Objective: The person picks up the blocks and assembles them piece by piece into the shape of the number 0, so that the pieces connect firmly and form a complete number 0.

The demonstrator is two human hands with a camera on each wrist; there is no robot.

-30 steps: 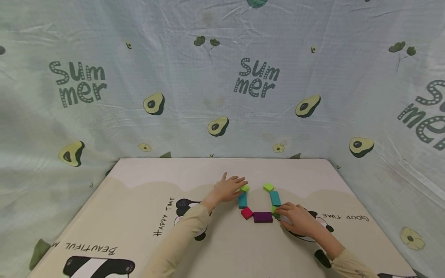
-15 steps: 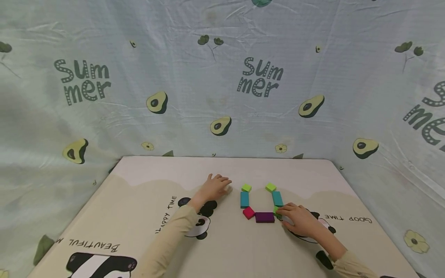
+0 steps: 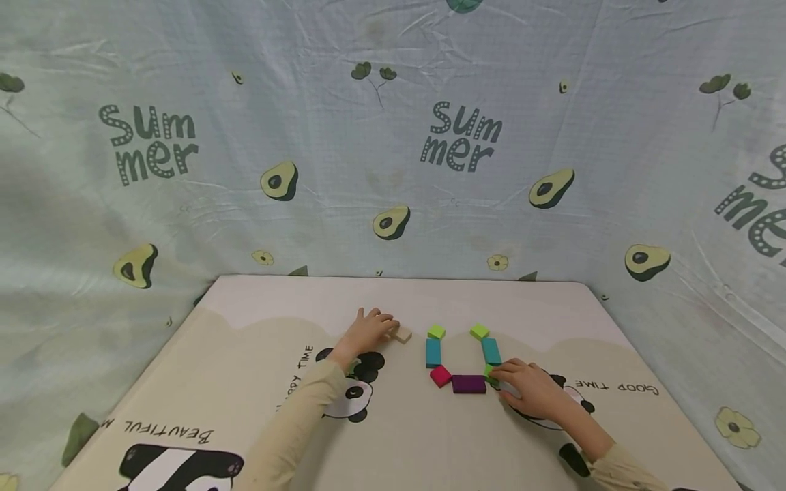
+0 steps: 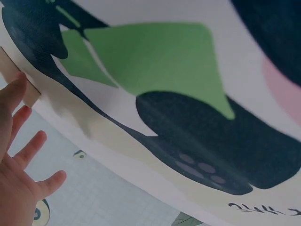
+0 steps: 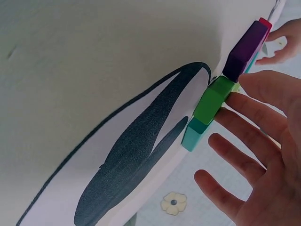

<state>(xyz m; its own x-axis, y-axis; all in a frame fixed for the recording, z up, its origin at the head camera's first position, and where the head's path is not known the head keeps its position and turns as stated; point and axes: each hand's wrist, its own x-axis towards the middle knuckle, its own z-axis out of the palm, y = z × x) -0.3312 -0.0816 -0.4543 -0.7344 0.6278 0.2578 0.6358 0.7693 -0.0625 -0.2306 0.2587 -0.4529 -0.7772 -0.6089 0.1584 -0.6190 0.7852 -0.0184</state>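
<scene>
In the head view my left hand (image 3: 366, 333) is at the left of the layout, its thumb and index finger pinching one end of a plain wooden block (image 3: 402, 335). Its other fingers are spread in the left wrist view. My right hand (image 3: 527, 387) rests with its fingertips against a green block (image 5: 214, 101), fingers fairly straight. Touching or close to that one are a purple block (image 3: 469, 384) and a teal block (image 3: 491, 351). A red block (image 3: 440, 376), another teal block (image 3: 433, 353) and two lime blocks, left (image 3: 437, 331) and right (image 3: 479, 331), complete a U shape.
The blocks lie on a cream tabletop (image 3: 393, 436) printed with pandas and lettering. A pale green curtain (image 3: 331, 136) with avocado prints hangs behind the table's far edge and along its sides.
My left hand has left the left lime block and moved left to the wooden block, which now shows beyond its fingertips. The right hand stays at the green block.
</scene>
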